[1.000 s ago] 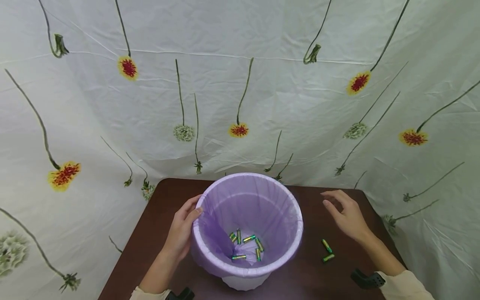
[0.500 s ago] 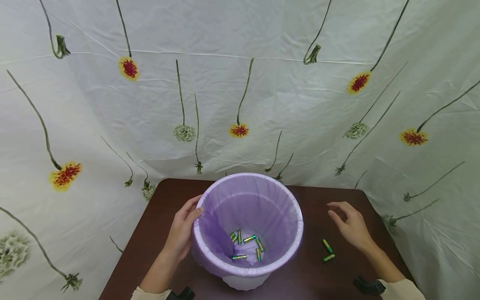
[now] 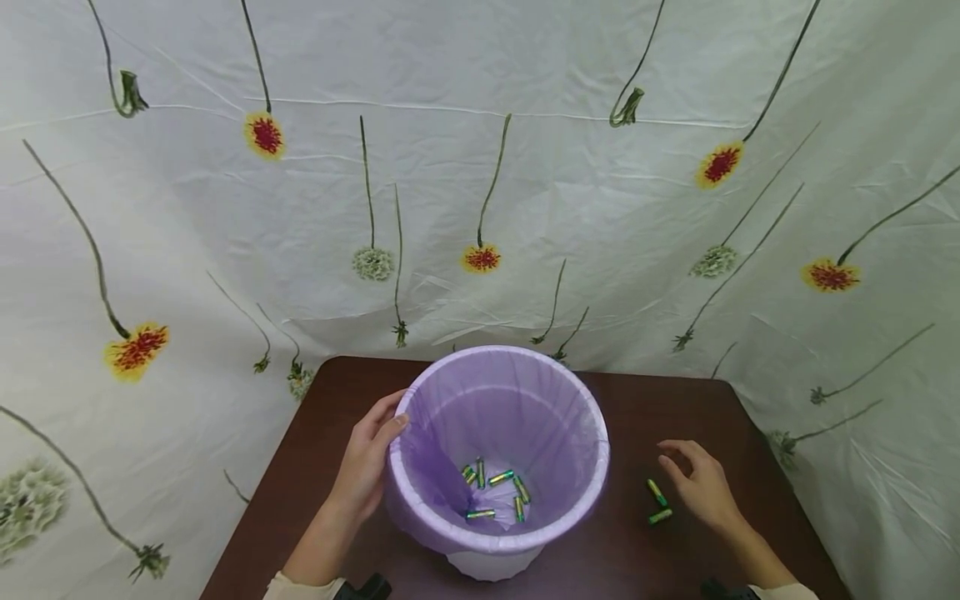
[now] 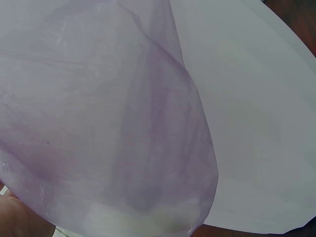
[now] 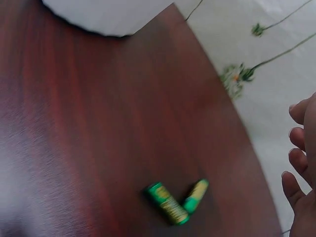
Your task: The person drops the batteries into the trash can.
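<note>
A white bin [image 3: 495, 565] lined with a purple bag [image 3: 510, 400] stands on the table. My left hand [image 3: 367, 462] grips its left rim, thumb on the inside and fingers outside. Several green and gold batteries [image 3: 501, 477] lie at the bottom of the bag. Two more batteries [image 5: 169, 203] rest on the tabletop to the right of the bin, close together. Just beside them, my right hand [image 3: 705, 487] hovers with its fingers loosely bent and nothing in it. The left wrist view is filled mostly by the bag's overhang [image 4: 148, 123] and the white bin wall [image 4: 252, 108].
The dark brown table [image 3: 630, 408] has rounded far corners. A pale cloth [image 3: 570, 183] printed with flowers hangs behind it and along both sides. The bin takes up the table's middle.
My right hand has come down and nearer to me, closer to the two loose batteries. The left hand keeps its grip on the bin's rim.
</note>
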The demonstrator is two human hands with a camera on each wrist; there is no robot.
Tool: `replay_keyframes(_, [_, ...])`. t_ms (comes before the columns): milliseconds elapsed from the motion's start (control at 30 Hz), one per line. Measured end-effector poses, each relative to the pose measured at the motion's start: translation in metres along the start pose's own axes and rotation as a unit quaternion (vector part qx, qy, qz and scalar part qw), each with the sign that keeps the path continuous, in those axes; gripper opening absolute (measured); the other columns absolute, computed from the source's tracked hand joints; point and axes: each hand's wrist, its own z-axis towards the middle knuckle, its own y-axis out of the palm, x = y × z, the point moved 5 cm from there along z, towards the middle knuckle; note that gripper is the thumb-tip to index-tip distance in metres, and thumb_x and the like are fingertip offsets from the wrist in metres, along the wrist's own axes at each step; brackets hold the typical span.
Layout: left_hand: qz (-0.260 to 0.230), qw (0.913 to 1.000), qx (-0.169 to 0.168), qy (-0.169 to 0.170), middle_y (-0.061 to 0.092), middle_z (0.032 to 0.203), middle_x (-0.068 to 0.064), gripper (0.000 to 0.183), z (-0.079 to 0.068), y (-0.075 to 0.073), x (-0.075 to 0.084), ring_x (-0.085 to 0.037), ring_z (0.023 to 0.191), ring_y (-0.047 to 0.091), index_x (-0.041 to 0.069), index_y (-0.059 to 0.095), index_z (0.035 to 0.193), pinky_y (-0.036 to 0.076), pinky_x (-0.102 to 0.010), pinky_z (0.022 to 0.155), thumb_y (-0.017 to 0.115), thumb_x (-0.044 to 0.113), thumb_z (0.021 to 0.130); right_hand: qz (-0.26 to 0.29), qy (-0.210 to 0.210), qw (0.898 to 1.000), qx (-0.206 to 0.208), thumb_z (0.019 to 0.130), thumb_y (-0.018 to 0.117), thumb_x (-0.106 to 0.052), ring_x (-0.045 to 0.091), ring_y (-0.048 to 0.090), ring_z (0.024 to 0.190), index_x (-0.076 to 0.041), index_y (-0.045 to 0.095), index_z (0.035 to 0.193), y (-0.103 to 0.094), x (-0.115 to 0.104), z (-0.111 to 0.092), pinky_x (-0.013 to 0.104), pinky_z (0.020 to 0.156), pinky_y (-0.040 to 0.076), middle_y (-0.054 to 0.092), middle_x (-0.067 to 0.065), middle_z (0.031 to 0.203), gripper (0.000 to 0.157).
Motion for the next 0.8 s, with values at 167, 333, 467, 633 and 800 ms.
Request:
replay_keyframes(167, [-0.001,1.0000,0.000,0.000,0.054,0.139,-0.027,0.043,0.000,0.000,-0.001,-0.024,0.114,0.062,-0.007,0.049,0.145,0.054,-0.031,0.093,0.052,0.004,0.104,-0.003,0.032,0.999,-0.009,0.092,0.075,0.000,0.015,0.061,0.088,-0.005,0.074,0.112,0.013,0.017,-0.019,0.035,0.070,0.049,0.068,0.002,0.101,0.021])
replay_keyframes(333, [0.002,1.0000,0.002,-0.001,0.054,0.139,-0.027,0.043,0.000,0.000,-0.001,-0.023,0.114,0.062,-0.006,0.049,0.145,0.054,-0.030,0.093,0.053,0.005,0.104,-0.010,0.041,0.999,-0.024,0.089,0.077,0.002,0.021,0.063,0.094,-0.006,0.074,0.111,0.027,0.034,-0.039,0.033,0.072,0.050,0.069,0.002,0.104,0.023])
replay_keyframes(467, [-0.002,1.0000,0.000,0.000,0.054,0.139,-0.028,0.043,0.000,-0.001,-0.001,-0.024,0.115,0.062,-0.007,0.048,0.146,0.054,-0.031,0.093,0.053,0.005,0.105,-0.009,0.068,0.997,-0.046,0.089,0.077,0.002,0.025,0.062,0.097,-0.006,0.074,0.112,0.036,0.046,-0.052,0.034,0.071,0.050,0.068,0.006,0.112,0.025])
replay_keyframes(633, [-0.004,1.0000,0.001,0.001,0.054,0.139,-0.028,0.043,0.000,-0.001,-0.001,-0.025,0.115,0.062,-0.007,0.049,0.145,0.054,-0.031,0.093,0.053,0.005,0.104,0.001,0.079,0.994,-0.080,0.093,0.075,-0.003,0.038,0.062,0.107,-0.005,0.072,0.113,0.044,0.054,-0.066,0.053,0.082,0.054,0.066,0.011,0.116,0.020])
replay_keyframes(800, [0.000,1.0000,-0.001,0.001,0.054,0.139,-0.028,0.043,0.000,0.000,-0.002,-0.026,0.115,0.062,-0.007,0.048,0.145,0.053,-0.031,0.093,0.052,0.005,0.104,-0.003,0.083,0.993,-0.083,0.090,0.076,0.002,0.033,0.063,0.102,-0.007,0.074,0.107,0.049,0.061,-0.074,0.053,0.083,0.053,0.066,0.007,0.109,0.019])
